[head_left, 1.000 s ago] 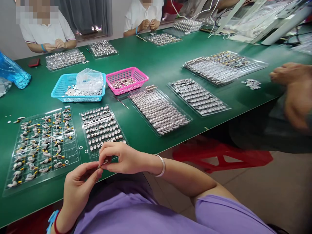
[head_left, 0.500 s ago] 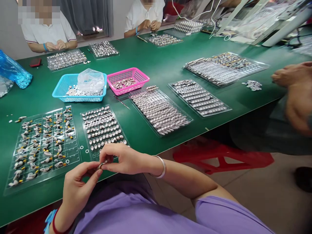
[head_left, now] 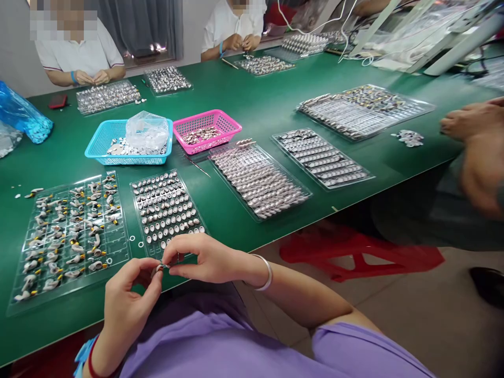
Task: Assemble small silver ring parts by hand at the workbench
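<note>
The small grey part (head_left: 158,268) sits low and left of the centre of the frame, held just over the near table edge. Its long axis seems to run roughly left to right, one end toward each hand; fingers cover much of it, so which end is its front cannot be told. The left hand (head_left: 132,291) has thumb and forefinger pinched on its left side, with the other fingers curled. The right hand (head_left: 207,258) is nearly closed, thumb and fingertips pinching its right end.

The right hand overlaps the near edge of a clear tray (head_left: 153,252) of oval caps in rows. Left of it, a larger clear tray (head_left: 120,231) bears grey pieces with yellow bits, pointing various ways; two white rings (head_left: 140,244) lie between the trays. Above, near the upper middle, a blue basket (head_left: 128,159) stands just beside a pink basket (head_left: 214,144); a plastic bag (head_left: 146,130) covers part of the blue one's contents. A thin tool (head_left: 198,166) slants below the pink basket. Two more filled trays run toward the right, and a co-worker's hands (head_left: 472,123) show at the right edge. Any marking on the parts is too small to read
</note>
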Demonstrator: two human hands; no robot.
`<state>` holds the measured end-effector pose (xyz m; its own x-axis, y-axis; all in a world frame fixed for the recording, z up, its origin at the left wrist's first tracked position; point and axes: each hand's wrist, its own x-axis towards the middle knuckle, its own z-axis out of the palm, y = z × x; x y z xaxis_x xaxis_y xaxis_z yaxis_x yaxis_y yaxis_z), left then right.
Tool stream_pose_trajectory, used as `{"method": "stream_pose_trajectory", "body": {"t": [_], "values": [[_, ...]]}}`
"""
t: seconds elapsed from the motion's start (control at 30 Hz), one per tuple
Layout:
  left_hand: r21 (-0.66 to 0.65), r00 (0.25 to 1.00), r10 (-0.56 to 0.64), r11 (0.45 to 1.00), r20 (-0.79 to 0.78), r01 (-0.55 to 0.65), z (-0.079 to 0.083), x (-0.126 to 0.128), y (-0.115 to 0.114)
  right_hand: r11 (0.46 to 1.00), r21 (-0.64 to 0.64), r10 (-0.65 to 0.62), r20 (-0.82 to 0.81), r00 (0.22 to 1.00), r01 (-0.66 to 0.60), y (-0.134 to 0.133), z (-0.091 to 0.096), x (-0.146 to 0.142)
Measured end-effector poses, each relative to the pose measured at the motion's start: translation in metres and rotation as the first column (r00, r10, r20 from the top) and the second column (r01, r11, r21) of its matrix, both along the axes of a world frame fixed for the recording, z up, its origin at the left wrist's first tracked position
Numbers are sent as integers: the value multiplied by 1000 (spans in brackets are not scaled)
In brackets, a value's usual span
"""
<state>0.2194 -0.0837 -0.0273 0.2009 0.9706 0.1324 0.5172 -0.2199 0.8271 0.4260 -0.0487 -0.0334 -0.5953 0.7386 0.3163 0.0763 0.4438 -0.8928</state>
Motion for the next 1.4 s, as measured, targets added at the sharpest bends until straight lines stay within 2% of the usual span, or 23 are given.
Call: {"method": "stream_pose_trajectory", "body": {"t": [0.27, 0.47, 0.6, 0.77, 0.83, 0.93, 1.07, 1.17, 1.3, 1.4], "values": [[7, 998, -22, 1000, -63, 22, 2, 4, 0, 993, 62, -100, -51, 994, 103, -3, -5, -4], [73, 992, 24, 997, -121, -16, 3, 5, 2, 973, 122, -189, -69, 980, 196, -9, -8, -12], [108, 991, 41, 994, -124, -28, 4, 6, 3, 944, 198, -242, -128, 962, 264, -13, -12, -17], [128, 993, 89, 989, -81, -78, 4, 7, 2, 928, 196, -283, -187, 941, 318, -14, -18, -21], [60, 996, 90, 994, -18, -88, 4, 6, 2, 925, 192, -290, -205, 935, 329, -14, -20, -22], [-138, 986, 90, 988, 139, -71, 5, 2, 3, 917, 189, -301, -247, 921, 351, -14, -20, -24], [-373, 934, 151, 927, 323, -21, 5, -2, 4, 905, 171, -332, -291, 897, 390, -16, -21, -24], [-506, 856, 224, 861, 466, 50, 4, -2, 6, 903, 137, -352, -305, 885, 407, -19, -22, -24], [-602, 744, 315, 785, 589, 145, 2, 3, 9, 907, 91, -354, -362, 862, 411, -23, -26, -26], [-633, 737, 319, 751, 596, 186, -1, 5, 8, 905, 62, -369, -384, 846, 422, -26, -29, -27]]}}
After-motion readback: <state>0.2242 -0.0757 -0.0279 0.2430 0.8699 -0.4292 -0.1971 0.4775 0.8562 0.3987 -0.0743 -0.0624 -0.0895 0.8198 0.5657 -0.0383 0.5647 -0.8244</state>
